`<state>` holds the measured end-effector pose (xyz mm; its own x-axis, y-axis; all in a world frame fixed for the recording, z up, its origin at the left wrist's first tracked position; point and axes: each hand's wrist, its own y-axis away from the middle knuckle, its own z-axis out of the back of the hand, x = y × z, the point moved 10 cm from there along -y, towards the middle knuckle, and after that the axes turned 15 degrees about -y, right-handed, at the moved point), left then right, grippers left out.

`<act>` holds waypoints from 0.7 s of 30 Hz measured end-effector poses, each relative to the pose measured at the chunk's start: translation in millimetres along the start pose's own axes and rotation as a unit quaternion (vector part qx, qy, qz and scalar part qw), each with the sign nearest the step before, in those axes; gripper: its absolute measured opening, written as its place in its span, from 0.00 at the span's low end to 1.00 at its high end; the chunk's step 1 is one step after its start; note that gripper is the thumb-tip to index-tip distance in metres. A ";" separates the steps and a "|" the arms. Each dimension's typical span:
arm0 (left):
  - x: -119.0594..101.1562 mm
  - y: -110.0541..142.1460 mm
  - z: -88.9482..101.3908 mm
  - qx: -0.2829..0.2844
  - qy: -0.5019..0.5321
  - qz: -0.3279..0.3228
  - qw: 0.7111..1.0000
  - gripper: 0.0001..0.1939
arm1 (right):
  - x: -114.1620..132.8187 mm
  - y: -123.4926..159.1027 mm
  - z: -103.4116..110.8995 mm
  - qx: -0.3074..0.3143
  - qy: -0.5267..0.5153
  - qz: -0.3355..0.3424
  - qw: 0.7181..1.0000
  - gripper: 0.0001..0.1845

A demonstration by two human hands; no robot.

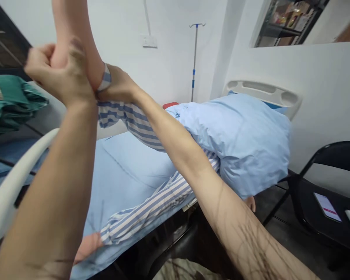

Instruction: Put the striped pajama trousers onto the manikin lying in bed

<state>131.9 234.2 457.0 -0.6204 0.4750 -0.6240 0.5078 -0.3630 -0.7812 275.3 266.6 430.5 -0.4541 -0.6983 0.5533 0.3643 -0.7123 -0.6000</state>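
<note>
Two hands: left hand clenched round a raised bare forearm — right hand grasping it at the striped cuff.
Forearm's place: held up over a hospital bed, its striped pyjama sleeve rising from beneath a pale blue pillow.
Beside: a second striped sleeve on the blue sheet — an IV pole behind, a phone on a black chair.

Raised limb cut off above, phone screen too small to read
</note>
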 end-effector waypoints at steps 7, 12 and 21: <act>117.5 55.1 89.8 0.076 -0.091 0.102 0.988 0.18 | 15.8 39.6 -129.5 0.115 0.008 -0.020 0.993 0.34; 219.4 117.7 156.1 0.132 -0.115 0.227 0.958 0.17 | 11.3 79.3 -236.3 0.213 0.045 -0.045 0.975 0.33; 344.0 256.8 235.6 0.268 -0.121 0.436 0.851 0.18 | 4.7 196.1 -367.2 0.388 0.089 -0.129 0.908 0.33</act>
<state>-91.8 115.5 38.0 -0.2854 -0.3180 -0.9041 0.5335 -0.8364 0.1258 46.0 149.7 103.3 -0.7051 -0.5275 0.4738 0.6589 -0.7344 0.1628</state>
